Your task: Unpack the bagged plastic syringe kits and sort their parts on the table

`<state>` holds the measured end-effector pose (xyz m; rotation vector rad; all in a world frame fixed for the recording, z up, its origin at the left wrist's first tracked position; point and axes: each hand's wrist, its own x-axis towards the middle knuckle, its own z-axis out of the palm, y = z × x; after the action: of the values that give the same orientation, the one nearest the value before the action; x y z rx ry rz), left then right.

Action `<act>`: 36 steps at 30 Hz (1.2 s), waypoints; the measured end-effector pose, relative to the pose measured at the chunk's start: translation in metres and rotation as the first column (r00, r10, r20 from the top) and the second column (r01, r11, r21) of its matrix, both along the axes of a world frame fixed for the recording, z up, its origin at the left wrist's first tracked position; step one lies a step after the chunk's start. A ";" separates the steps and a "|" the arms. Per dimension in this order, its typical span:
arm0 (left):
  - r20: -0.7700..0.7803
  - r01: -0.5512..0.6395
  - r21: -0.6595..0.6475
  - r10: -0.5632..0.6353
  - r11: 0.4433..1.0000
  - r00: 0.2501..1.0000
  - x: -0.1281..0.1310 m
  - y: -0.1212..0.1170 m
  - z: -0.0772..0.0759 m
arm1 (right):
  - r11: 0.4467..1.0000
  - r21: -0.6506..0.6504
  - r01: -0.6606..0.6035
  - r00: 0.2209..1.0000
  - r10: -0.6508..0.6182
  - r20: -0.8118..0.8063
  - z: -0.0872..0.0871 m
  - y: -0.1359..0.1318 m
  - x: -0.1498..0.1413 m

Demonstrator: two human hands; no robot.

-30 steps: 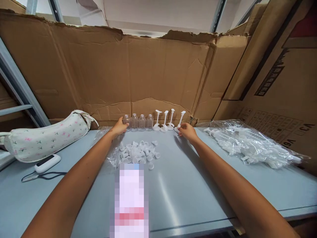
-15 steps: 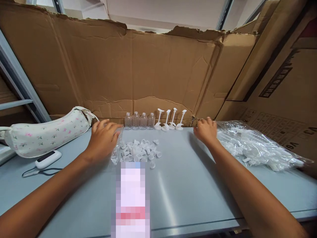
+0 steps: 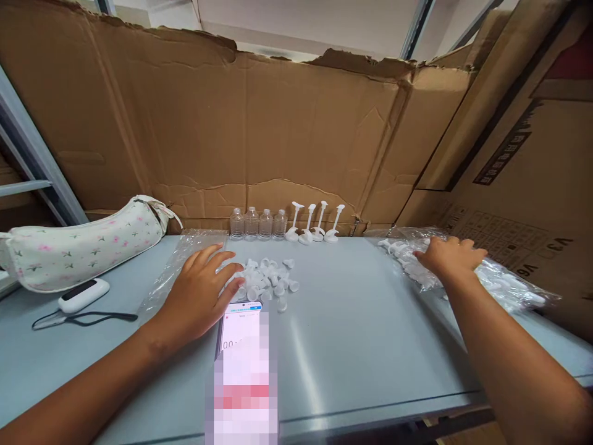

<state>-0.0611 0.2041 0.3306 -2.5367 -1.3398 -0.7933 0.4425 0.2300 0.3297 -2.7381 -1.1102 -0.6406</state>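
My left hand is open, fingers spread, at the left side of a pile of small white plastic caps. A clear flat plastic bag lies under and behind that hand. My right hand rests on a clear plastic bag of white plastic parts, its fingers apart and nothing visible in them. Along the back stand several small clear bottles in a row. Beside them are several white doll-stand-like pieces, each a thin post on a round base.
A phone, partly blurred out, lies in front of the caps. At left are a flowered white pouch and a white device with a dark cord. Cardboard walls the back of the grey table; a carton stands at right.
My left hand has come nearer and right, toward the caps, baring the flat bag. My right hand has moved right from the table's back onto the bag of white parts.
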 end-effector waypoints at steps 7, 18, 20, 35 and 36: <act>-0.022 0.038 0.016 -0.037 0.999 0.999 -0.004 0.003 -0.001 | 0.995 -0.073 -0.069 0.995 0.075 0.070 -0.010 -0.002 -0.011; -0.047 0.052 -0.009 -0.052 0.999 0.998 -0.006 0.007 -0.002 | 0.995 -0.015 -0.103 0.965 0.103 0.242 -0.003 -0.016 -0.012; -0.039 0.046 -0.008 -0.046 0.999 0.998 -0.007 0.007 -0.001 | 0.993 0.054 -0.108 0.955 0.089 0.284 0.006 -0.019 -0.016; 0.286 0.237 -0.292 -0.152 0.927 0.946 0.006 -0.012 0.003 | 0.268 0.712 -0.649 0.593 0.764 0.253 0.059 -0.029 -0.138; 0.370 0.287 -0.346 -0.151 0.893 0.917 0.006 -0.013 0.004 | 0.202 0.725 -0.659 0.525 0.814 0.250 0.058 -0.028 -0.148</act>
<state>-0.0554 0.1912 0.3342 -3.0208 -1.4446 -1.1460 0.2940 0.2023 0.3873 -1.2190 -1.4693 -0.4749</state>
